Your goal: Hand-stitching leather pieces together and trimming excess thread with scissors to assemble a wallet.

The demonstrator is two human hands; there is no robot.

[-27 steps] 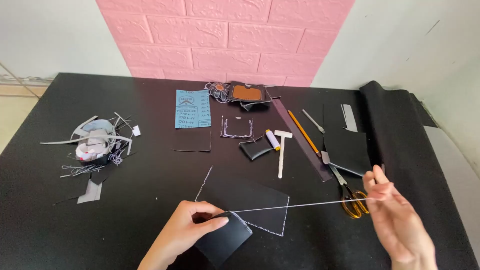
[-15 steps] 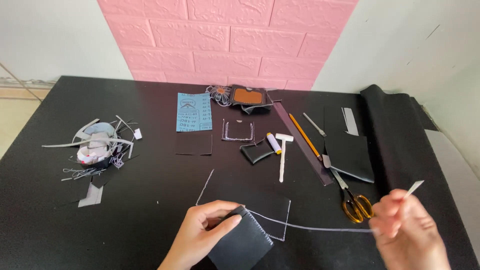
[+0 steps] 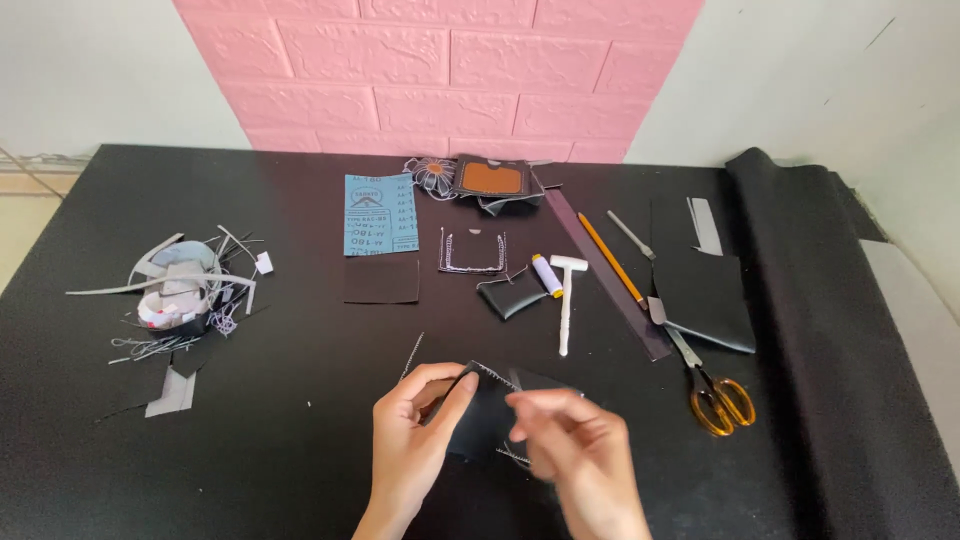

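Left hand (image 3: pixel 415 440) pinching a black leather piece (image 3: pixel 480 415) near the front edge of the black table (image 3: pixel 300 330), thumb on top, fingers beneath, grip narrow and closed on the piece's left side. Right hand (image 3: pixel 575 450) just to the right of that grip, fingers drawn together over the piece's right edge; blurred, so cannot tell whether anything thin sits between the fingertips. Pale stitching along the piece's upper edge, between the two hands.

Bare tabletop open to the left of the grip and in front of it, up to a dark square patch (image 3: pixel 381 280) and a blue printed sheet (image 3: pixel 380 214). Farther left, well apart, a heap of grey and white scraps (image 3: pixel 180 285). Up and to the right of the grip, a white T-shaped tool (image 3: pixel 566 300), a small spool (image 3: pixel 546 275) and a folded leather bit (image 3: pixel 510 295). Right of the grip, orange-handled scissors (image 3: pixel 715 395), blades towards the wall, near a rolled black sheet (image 3: pixel 820 330) along the table's right edge.

Against half a second ago: right hand pulled in from far right with a taut pale thread, now close over the piece; thread span no longer showing.

Matte, smooth leather; soft, dull table covering; embossed pink brick panel (image 3: pixel 440 70) behind.
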